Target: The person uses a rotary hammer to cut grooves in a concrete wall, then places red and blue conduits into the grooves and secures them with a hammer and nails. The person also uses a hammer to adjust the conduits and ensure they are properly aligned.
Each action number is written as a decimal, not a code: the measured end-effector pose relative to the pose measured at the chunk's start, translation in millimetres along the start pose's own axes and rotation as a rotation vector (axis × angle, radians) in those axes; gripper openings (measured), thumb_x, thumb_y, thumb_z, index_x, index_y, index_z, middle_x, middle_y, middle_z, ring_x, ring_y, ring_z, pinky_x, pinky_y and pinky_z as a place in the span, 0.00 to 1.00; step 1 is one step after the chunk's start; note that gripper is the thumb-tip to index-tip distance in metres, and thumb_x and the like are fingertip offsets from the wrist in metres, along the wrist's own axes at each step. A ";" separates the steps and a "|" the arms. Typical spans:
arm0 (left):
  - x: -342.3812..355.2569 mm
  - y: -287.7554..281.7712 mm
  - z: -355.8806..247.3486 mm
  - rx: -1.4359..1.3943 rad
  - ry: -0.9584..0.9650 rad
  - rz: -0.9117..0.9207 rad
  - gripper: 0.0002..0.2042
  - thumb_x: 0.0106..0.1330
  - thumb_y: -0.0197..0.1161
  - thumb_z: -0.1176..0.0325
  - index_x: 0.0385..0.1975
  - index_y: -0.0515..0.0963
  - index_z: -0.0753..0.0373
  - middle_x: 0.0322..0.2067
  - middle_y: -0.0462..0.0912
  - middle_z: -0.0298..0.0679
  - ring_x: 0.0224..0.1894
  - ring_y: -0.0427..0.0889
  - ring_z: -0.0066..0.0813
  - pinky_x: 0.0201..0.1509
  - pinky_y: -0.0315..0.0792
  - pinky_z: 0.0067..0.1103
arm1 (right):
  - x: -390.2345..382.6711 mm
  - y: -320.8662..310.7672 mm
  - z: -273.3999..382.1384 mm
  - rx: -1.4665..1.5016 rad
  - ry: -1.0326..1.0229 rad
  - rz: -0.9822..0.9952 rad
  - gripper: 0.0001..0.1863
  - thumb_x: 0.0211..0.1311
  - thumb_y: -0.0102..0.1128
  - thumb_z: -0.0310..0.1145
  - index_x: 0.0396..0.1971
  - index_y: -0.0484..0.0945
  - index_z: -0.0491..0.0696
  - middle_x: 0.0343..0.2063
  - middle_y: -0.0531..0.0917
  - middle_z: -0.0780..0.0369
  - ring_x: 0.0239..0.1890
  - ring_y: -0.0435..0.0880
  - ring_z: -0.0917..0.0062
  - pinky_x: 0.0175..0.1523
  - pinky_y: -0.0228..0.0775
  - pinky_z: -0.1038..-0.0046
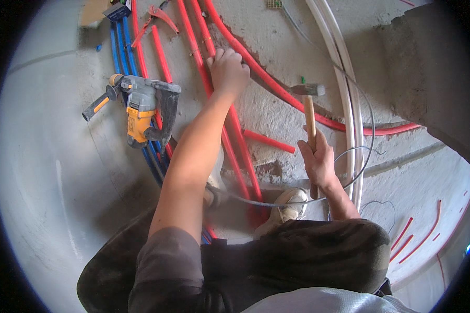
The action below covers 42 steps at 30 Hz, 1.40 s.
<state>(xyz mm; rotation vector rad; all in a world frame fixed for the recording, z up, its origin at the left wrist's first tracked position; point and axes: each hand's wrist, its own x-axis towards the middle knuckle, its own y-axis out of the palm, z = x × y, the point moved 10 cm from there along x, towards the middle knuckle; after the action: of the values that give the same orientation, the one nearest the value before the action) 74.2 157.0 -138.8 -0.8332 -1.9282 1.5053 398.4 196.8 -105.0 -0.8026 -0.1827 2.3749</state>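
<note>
My left hand (228,70) is curled down beside the red pipes (204,73), near the curved red pipe (277,88); what its fingers hold is hidden. My right hand (318,159) grips the wooden handle of a hammer (308,89), head up, beside two white pipes (350,125). A short loose red tube (269,141) lies left of the hammer. A yellow and grey power drill (140,117) with a side handle rests on red and blue pipes at my left.
Red pliers (164,20), a dark box (117,9) and cardboard (91,13) lie at the top left. A thin grey cable (372,115) loops across the pipes. My shoe (290,203) is below. A concrete step (407,73) stands at the right, above short red pipes (420,240).
</note>
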 end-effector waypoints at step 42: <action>75.6 -4.1 60.8 -0.162 0.266 0.095 0.21 0.60 0.74 0.53 0.51 0.89 0.58 0.71 0.73 0.53 0.76 0.64 0.62 0.81 0.56 0.43 | 85.6 78.2 100.0 -0.641 -0.436 0.065 0.11 0.76 0.54 0.34 0.46 0.67 0.42 0.35 0.86 0.42 0.38 0.86 0.40 0.44 0.78 0.42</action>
<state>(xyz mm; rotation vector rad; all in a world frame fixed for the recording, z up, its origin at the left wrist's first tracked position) -21.1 174.7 -144.7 -1.1495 -1.8492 1.2295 245.9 191.8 -91.9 -0.5432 -1.1533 2.5436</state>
